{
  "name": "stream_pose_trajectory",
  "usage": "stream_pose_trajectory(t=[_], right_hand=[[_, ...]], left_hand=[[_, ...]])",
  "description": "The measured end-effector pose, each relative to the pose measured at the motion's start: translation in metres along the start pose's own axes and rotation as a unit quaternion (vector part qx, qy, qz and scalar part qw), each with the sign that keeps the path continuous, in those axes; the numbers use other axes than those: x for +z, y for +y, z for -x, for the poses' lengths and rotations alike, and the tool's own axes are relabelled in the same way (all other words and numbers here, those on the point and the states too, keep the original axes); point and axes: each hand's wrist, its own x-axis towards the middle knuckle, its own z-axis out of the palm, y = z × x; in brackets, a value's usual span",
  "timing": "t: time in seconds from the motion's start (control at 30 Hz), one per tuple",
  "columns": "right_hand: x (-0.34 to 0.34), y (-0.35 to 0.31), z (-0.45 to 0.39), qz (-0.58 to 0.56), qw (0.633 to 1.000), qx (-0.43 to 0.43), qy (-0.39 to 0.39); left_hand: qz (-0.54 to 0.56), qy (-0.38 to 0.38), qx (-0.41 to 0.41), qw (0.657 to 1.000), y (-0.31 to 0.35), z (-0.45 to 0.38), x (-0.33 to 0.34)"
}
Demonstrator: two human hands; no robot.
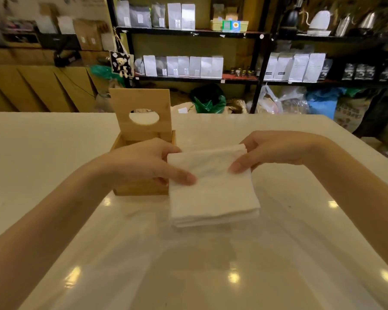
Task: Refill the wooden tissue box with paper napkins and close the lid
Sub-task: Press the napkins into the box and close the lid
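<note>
A stack of white paper napkins [213, 193] is held just right of the wooden tissue box [139, 189], its near edge low over the table. My left hand [148, 162] grips the stack's left edge, thumb on top, and covers much of the box opening. My right hand [276, 148] pinches the stack's far right corner. The box lid [140, 101], a wooden panel with an oval hole, stands upright at the back of the box. The inside of the box is mostly hidden.
The glossy white table [188, 265] stretches across the view, its far edge behind the box. Beyond it stand black shelves [259, 70] with white bags and kettles, plus sacks and bags on the floor.
</note>
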Motion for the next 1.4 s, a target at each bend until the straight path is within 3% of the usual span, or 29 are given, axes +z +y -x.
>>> stream_pose_trajectory(t=[0.27,0.5,0.97,1.1,1.23,1.4], right_hand=[[0.004,-0.059,-0.047,-0.119,0.986,-0.068,0.091],[0.017,-0.064,-0.094,-0.137,0.983,-0.045,0.116],[0.03,-0.065,-0.118,-0.044,0.973,0.009,0.226],[0.032,-0.066,-0.124,0.061,0.958,-0.005,0.28],[0.039,-0.068,-0.127,0.148,0.941,-0.012,0.303],[0.049,-0.071,-0.135,0.208,0.931,0.018,0.299]], left_hand=[[0.175,0.146,-0.064,0.972,-0.023,0.028,-0.067],[0.167,0.256,-0.086,0.948,-0.059,0.011,-0.083],[0.11,0.235,-0.055,0.964,-0.094,-0.032,-0.093],[0.078,0.231,-0.059,0.968,-0.093,-0.035,-0.098],[0.004,0.208,-0.034,0.978,-0.092,-0.037,-0.1],[-0.198,0.177,-0.04,0.963,-0.089,-0.042,-0.102]])
